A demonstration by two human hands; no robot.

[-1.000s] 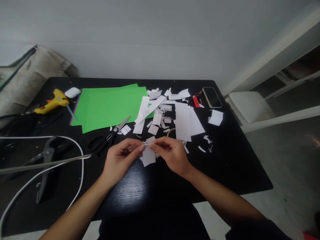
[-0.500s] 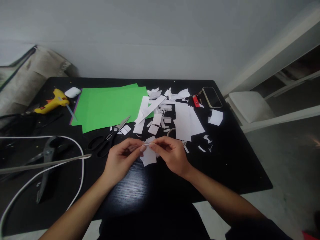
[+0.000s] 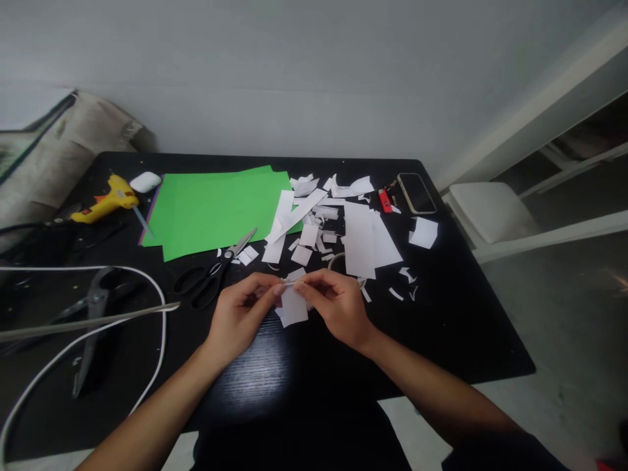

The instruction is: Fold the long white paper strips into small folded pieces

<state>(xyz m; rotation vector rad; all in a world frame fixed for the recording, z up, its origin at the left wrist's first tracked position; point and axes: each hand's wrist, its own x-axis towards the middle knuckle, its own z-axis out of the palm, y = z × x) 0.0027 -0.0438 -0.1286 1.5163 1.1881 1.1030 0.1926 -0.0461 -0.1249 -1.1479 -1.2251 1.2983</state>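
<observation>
Between my two hands is a thin, narrow white paper roll or strip (image 3: 290,284), seen almost edge-on. My left hand (image 3: 245,311) pinches its left end between thumb and fingers. The fingertips of my right hand (image 3: 338,304) close on the other end. Under the fingertips a small white paper piece (image 3: 294,309) lies on the black table. Black-handled scissors (image 3: 216,269) rest just beyond my left hand, blades pointing away to the right. White paper scraps (image 3: 309,235) are spread beyond both hands, with a larger white sheet (image 3: 360,239) to the right.
Green sheets (image 3: 220,209) cover the back left. A yellow glue gun (image 3: 110,198) and a white case (image 3: 146,182) stand beside them. A white cable (image 3: 161,327) loops over pliers (image 3: 95,314) at left. A red lighter (image 3: 385,201) and a phone (image 3: 416,193) lie back right.
Both hands keep their pinch on the paper in nearly the same place. The left hand has shifted very slightly to the right; the view has moved a little.
</observation>
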